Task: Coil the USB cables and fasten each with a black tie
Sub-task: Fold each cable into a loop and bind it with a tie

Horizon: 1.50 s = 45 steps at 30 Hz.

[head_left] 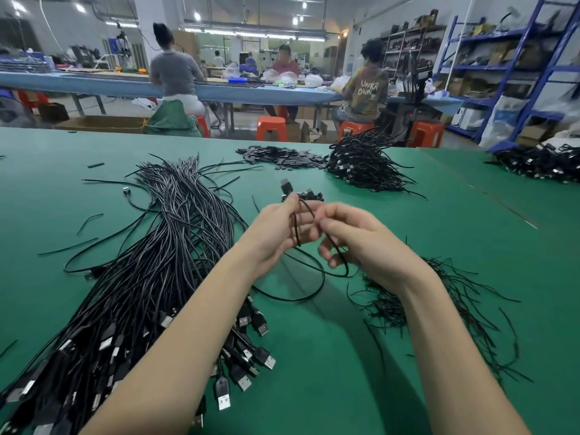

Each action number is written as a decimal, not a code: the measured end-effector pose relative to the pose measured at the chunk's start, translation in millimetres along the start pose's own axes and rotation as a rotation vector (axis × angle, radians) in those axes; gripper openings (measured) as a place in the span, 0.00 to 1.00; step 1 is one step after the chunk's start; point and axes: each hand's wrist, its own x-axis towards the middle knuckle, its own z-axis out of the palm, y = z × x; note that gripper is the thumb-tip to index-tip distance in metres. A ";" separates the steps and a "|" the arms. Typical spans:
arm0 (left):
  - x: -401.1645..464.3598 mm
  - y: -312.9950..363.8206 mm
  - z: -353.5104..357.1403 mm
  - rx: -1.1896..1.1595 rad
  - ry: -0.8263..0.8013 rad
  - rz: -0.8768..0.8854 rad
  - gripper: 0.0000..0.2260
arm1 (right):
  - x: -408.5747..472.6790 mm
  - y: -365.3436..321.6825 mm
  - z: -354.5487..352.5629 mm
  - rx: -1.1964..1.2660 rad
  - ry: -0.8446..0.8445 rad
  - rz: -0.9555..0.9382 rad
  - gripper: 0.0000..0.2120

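Mid-frame, both hands are up off the green table [361, 356] working one cable [309, 211]: the left hand [276, 233] pinches it just under the plug, which pokes up above the fingertips, and the right hand [354, 237] curls round the strand and feeds a loop. The rest of that cable sags below the hands and trails in a wide arc on the table. Here's the risk: the loops look loose and few, so if the left pinch eases they could spring open. The trailing tail runs close to the big loose bundle [150, 262] at left; I'd guess it could snag a plug there and drag neighbours along. The ties [439, 302] lie in a scattered heap at lower right, under the right forearm, so reaching for one means freeing the right hand, and that's when the coil is likeliest to slip. Picking up two ties at once looks easy too. Finished coils [364, 164] sit at upper centre-right, well apart.
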 end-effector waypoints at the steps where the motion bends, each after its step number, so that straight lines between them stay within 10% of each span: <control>1: -0.8 2.5 -2.4 -0.096 -0.029 0.005 0.21 | -2.4 2.3 -1.4 0.004 -0.099 0.046 0.04; 6: -4.7 11.4 -9.3 -0.355 -0.160 0.022 0.26 | -8.0 23.1 -9.2 -0.142 -0.233 0.244 0.05; 15: -13.8 14.2 -12.7 0.410 -0.387 -0.050 0.24 | 2.4 22.5 -6.3 -0.894 0.384 -0.125 0.10; 21: -10.4 12.9 -14.5 0.573 -0.276 -0.063 0.23 | 2.1 6.6 -6.1 -0.558 0.458 -0.293 0.06; 31: -7.5 11.2 -16.5 -0.065 -0.129 0.045 0.21 | -6.5 7.4 -0.5 -0.026 -0.169 0.049 0.06; 35: -9.3 14.9 -15.5 -0.301 -0.183 0.021 0.23 | -6.8 25.8 -10.6 -0.176 -0.196 0.173 0.06; 45: -19.2 21.3 -29.0 0.094 -0.476 -0.006 0.19 | 3.1 37.1 -9.0 -0.964 0.443 0.108 0.33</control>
